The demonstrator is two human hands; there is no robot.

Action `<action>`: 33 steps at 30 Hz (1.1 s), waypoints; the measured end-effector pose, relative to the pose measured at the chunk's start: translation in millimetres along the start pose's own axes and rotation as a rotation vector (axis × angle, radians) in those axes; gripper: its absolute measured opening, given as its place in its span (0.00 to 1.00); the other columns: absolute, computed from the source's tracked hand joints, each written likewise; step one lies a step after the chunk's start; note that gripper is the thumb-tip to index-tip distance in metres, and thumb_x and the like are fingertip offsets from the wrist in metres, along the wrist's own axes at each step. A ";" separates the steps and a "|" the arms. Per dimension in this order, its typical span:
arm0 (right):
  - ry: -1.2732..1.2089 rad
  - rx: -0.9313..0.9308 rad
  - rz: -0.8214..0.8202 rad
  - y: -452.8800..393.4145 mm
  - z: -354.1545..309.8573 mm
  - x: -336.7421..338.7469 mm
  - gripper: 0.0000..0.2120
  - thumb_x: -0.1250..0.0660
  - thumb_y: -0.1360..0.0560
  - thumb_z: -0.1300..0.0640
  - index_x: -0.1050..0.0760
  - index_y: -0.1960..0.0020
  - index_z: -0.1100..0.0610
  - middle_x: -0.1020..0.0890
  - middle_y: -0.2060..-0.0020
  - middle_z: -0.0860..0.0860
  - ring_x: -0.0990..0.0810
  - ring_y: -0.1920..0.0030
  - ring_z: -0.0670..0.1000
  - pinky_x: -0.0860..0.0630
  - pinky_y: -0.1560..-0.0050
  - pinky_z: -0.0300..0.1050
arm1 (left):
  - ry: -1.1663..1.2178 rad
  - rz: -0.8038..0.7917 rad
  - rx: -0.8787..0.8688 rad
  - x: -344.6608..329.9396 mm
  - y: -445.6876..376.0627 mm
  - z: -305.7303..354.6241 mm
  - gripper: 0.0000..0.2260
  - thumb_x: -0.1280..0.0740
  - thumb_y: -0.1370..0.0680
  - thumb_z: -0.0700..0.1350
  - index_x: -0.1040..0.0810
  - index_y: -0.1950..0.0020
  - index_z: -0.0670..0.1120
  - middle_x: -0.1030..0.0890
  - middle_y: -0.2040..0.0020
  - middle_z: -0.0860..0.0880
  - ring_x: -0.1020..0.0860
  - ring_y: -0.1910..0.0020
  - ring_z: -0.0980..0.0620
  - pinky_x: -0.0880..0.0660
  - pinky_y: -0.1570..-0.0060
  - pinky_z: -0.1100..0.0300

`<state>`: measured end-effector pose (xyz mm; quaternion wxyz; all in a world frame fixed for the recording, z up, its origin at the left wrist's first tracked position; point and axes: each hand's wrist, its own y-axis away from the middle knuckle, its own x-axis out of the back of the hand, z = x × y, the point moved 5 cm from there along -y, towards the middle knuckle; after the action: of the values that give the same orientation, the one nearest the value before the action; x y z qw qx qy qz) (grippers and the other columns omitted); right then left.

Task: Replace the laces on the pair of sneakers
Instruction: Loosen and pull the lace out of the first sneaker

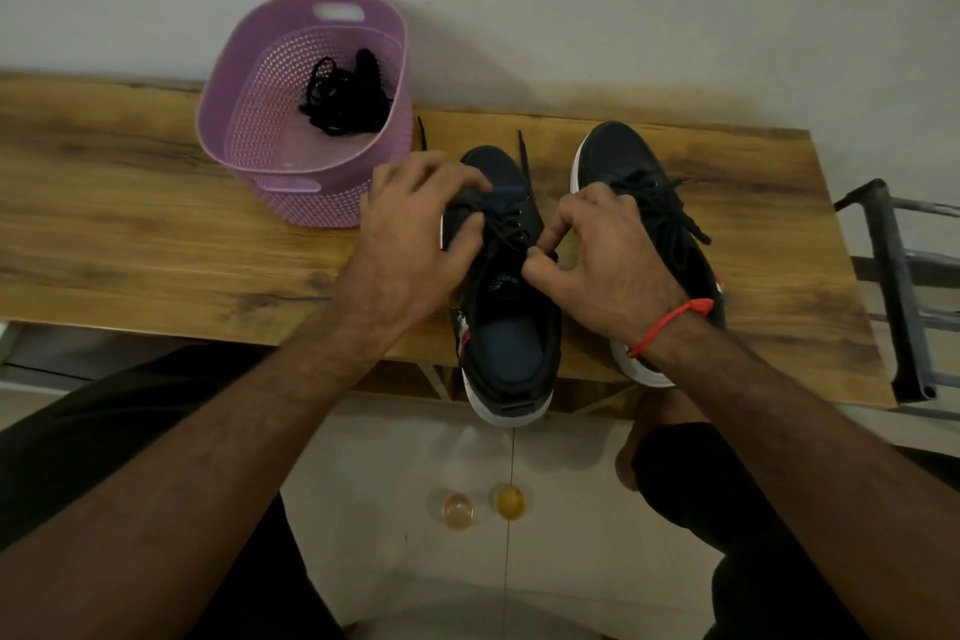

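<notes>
On the bench (pixel 156 234), seen from the head camera, two dark sneakers stand side by side, toes toward the wall. Left sneaker (pixel 506 327) sits just right of the purple basket (pixel 244 140), with its heel hanging past the near bench edge. Both hands work on this sneaker. Left hand (pixel 415 234) lies over the sneaker's left side, fingers curled, the thumb pressing the side of the upper by the eyelets. Right hand (pixel 597 265) is at the sneaker's right side, thumb and forefinger pinching the black lace (pixel 506 229) near the top eyelets. Two loose lace ends run up past the toe, one beside the basket. Right sneaker (pixel 644 182), laced, stands just right of the left sneaker, partly hidden behind the right hand and wrist. A red band (pixel 667 322) circles that wrist. Inside the basket lies a tangle of black laces (pixel 345 94). Right of the sneakers, beyond the bench end, stands a dark metal frame (pixel 893 286).
</notes>
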<state>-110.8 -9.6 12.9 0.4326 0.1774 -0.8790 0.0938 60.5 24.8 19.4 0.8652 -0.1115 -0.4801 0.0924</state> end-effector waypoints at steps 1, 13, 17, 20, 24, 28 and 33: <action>0.001 0.000 0.001 -0.1 0.3 0.1 0.08 0.29 0.28 0.49 0.26 0.57 0.51 0.32 0.51 0.45 0.36 0.44 0.48 0.35 0.44 0.44 | -0.023 -0.041 -0.044 -4.5 2.7 5.8 0.14 0.29 0.23 0.50 0.19 0.37 0.51 0.25 0.34 0.51 0.31 0.35 0.47 0.32 0.38 0.50; -0.004 -0.001 -0.006 -1.3 1.1 -0.7 0.08 0.30 0.28 0.49 0.28 0.58 0.49 0.33 0.54 0.43 0.36 0.45 0.47 0.37 0.46 0.42 | -0.109 0.235 0.012 23.7 -6.5 -3.4 0.07 0.31 0.24 0.47 0.20 0.52 0.43 0.22 0.44 0.44 0.27 0.42 0.42 0.34 0.44 0.55; -0.005 -0.004 -0.009 -2.0 0.4 -0.5 0.08 0.29 0.28 0.49 0.28 0.59 0.49 0.33 0.55 0.43 0.35 0.46 0.48 0.37 0.46 0.42 | -0.126 0.175 0.084 23.1 -10.0 -12.6 0.11 0.32 0.24 0.51 0.20 0.45 0.46 0.27 0.35 0.45 0.32 0.36 0.42 0.33 0.39 0.52; 0.005 -0.005 -0.004 -2.2 1.7 -0.4 0.07 0.30 0.28 0.48 0.26 0.57 0.49 0.31 0.52 0.45 0.35 0.45 0.48 0.35 0.46 0.42 | -0.171 -0.015 -0.052 2.8 -2.7 2.7 0.16 0.30 0.25 0.57 0.19 0.40 0.53 0.33 0.26 0.49 0.37 0.32 0.42 0.38 0.40 0.50; 0.005 0.019 0.007 -1.1 2.5 -2.3 0.08 0.30 0.28 0.48 0.27 0.56 0.50 0.30 0.50 0.47 0.34 0.44 0.49 0.38 0.47 0.38 | -0.216 -0.086 -0.171 -12.1 5.0 13.0 0.14 0.28 0.26 0.58 0.16 0.48 0.50 0.33 0.24 0.48 0.37 0.32 0.40 0.39 0.42 0.48; 0.025 0.088 0.007 0.0 0.8 -3.7 0.08 0.30 0.26 0.51 0.26 0.54 0.54 0.27 0.45 0.50 0.33 0.38 0.49 0.39 0.45 0.31 | -0.178 -0.043 -0.202 -10.3 5.2 16.8 0.10 0.28 0.27 0.54 0.18 0.54 0.49 0.28 0.27 0.50 0.34 0.33 0.39 0.40 0.43 0.51; -0.056 0.127 -0.017 0.7 -1.7 -5.7 0.06 0.31 0.24 0.56 0.27 0.54 0.58 0.24 0.35 0.53 0.38 0.27 0.44 0.49 0.32 0.25 | -0.253 0.224 0.004 23.9 -6.1 -7.0 0.10 0.33 0.26 0.53 0.22 0.56 0.47 0.22 0.38 0.52 0.31 0.39 0.44 0.40 0.45 0.56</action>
<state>-106.6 -7.1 9.4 0.3965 0.2143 -0.8815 0.1405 79.2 24.5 36.9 0.7824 -0.1500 -0.5694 0.2027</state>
